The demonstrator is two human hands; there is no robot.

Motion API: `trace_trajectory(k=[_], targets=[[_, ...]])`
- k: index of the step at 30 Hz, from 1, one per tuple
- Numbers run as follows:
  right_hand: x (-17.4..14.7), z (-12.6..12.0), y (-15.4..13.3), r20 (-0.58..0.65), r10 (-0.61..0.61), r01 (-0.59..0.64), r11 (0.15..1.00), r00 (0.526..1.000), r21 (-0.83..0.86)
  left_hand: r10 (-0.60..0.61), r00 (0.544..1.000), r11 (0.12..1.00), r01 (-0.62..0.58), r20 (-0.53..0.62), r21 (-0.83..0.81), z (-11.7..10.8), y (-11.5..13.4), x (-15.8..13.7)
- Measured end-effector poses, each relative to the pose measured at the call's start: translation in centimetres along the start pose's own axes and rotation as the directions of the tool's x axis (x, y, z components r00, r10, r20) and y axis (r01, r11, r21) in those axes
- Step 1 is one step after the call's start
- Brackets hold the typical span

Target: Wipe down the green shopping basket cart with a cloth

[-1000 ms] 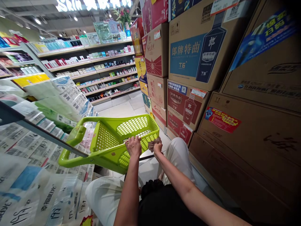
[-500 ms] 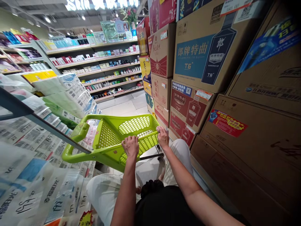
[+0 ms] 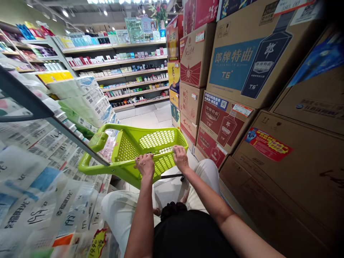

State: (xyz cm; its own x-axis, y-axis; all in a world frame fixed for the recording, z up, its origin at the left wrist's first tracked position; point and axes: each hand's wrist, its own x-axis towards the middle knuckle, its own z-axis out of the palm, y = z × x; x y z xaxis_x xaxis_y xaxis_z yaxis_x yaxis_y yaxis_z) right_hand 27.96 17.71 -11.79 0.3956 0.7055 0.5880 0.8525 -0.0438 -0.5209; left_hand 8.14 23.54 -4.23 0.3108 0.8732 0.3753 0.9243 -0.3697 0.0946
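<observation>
A lime-green shopping cart (image 3: pixel 126 172) stands sideways in front of my knees, its perforated basket holding nothing that I can see. My left hand (image 3: pixel 145 165) is wrapped over the near rim, close to the middle of that side. Farther right, my right hand (image 3: pixel 181 157) grips the same rim near the basket's corner, fingers curled over the edge. The cart's handle end points left, and a grey bar slants across it from the upper left. Below the basket, part of the dark frame and a wheel show on the tiles.
Stacked cartons of bottled liquor (image 3: pixel 233 64) wall the right side closely. Plastic-wrapped paper packs (image 3: pixel 59 200) with handwritten prices pile up on the left, against the cart's handle end. Shelves of small boxed goods (image 3: pixel 126 73) stand across the far end, beyond the tiled floor (image 3: pixel 150 116).
The view has shifted slightly, so the shelves and cartons sit farther right. My right hand has moved left along the rim, nearer my left hand. Both hands stay on the cart.
</observation>
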Motion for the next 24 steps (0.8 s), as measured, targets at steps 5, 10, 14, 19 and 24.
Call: trace_trajectory(k=[5,10,14,19,24], targets=[[0.1,-0.8,1.1,0.023,0.059,-0.058,0.998,0.998,-0.038,0.059,0.998,0.998,-0.059,-0.007,0.007,0.0,0.0,-0.7],[-0.3,-0.1,0.1,-0.023,0.070,-0.072,0.992,0.997,-0.099,0.058,0.998,0.998,-0.057,-0.032,0.018,0.3,0.7,-1.3],[-0.5,0.0,-0.6,0.050,-0.068,0.070,0.997,0.996,-0.034,0.079,0.996,0.997,-0.078,-0.047,0.030,0.4,0.7,-1.6],[-0.2,-0.3,0.5,-0.050,0.113,-0.117,0.990,0.992,-0.083,0.087,0.996,0.996,-0.085,-0.038,0.038,0.3,0.4,-1.6],[0.0,-0.1,0.6,0.066,-0.058,0.061,0.997,0.996,-0.045,0.058,0.998,0.998,-0.058,-0.005,0.007,0.1,0.6,-1.0]])
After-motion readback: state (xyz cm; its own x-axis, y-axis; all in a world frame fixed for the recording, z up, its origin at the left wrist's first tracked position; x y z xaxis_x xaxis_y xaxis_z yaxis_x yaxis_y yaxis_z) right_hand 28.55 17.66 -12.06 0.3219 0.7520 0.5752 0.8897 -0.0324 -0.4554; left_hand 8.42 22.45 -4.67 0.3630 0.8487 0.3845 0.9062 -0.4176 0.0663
